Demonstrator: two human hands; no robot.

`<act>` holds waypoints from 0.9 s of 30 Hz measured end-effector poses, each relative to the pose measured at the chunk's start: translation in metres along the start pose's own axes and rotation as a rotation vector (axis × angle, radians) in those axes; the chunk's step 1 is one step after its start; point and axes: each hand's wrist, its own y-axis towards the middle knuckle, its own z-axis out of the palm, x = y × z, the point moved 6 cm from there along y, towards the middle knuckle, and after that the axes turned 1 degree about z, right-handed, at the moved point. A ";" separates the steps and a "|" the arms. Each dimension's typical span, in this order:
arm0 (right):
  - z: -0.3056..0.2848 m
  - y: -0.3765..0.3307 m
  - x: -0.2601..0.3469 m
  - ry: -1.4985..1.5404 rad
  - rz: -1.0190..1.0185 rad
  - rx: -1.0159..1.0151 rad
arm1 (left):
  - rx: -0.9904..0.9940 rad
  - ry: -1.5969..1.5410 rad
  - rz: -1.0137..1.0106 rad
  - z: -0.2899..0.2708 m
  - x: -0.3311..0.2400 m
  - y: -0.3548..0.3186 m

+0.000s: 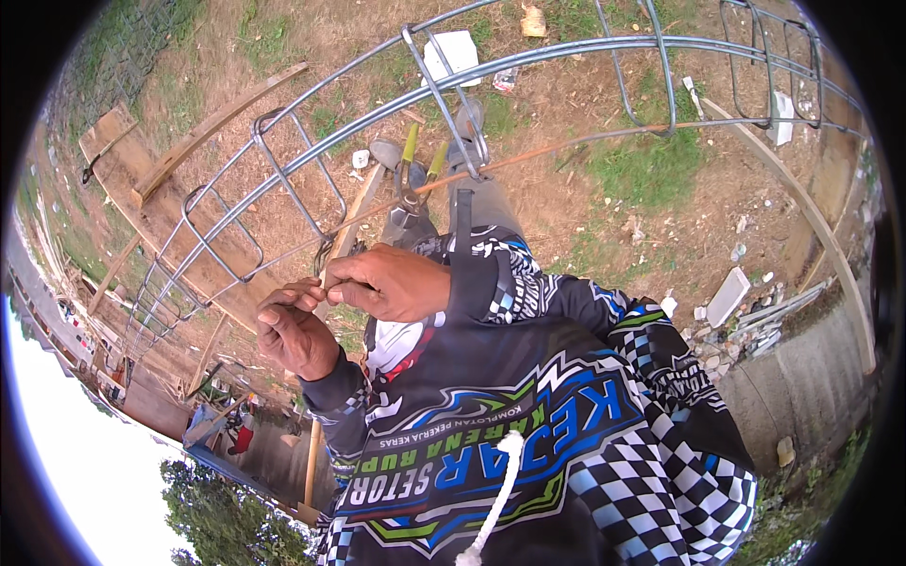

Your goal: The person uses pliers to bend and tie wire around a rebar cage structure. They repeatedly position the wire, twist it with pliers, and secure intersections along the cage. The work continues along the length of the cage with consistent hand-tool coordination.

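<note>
My left hand (296,332) and my right hand (394,281) meet at the fingertips in front of my chest. Both are closed in a pinch, and whatever is between the fingers is too small or hidden to make out. Just beyond them, a steel reinforcing-bar cage (363,117) runs across in a curve, its long bars joined by rectangular stirrups. Dark thin strands (324,255), perhaps wire, show past the fingertips. Pincers with yellow-green handles (409,151) are in front of my legs, away from both hands.
A wide wooden board (156,212) and a narrow timber (219,132) lie at the left. Another long timber (802,203) stands out on the right. White scraps (451,58) and a pale slab (729,297) lie on the dirt, with rubble near the slab.
</note>
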 end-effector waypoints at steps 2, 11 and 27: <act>0.003 -0.001 -0.001 0.034 -0.028 0.021 | 0.059 -0.063 -0.033 0.000 0.000 0.002; -0.007 -0.004 -0.020 0.619 0.249 0.031 | 0.079 0.030 0.002 0.028 -0.005 -0.002; -0.012 -0.025 -0.017 0.003 0.155 0.315 | 0.610 -0.229 -0.410 0.034 -0.008 0.005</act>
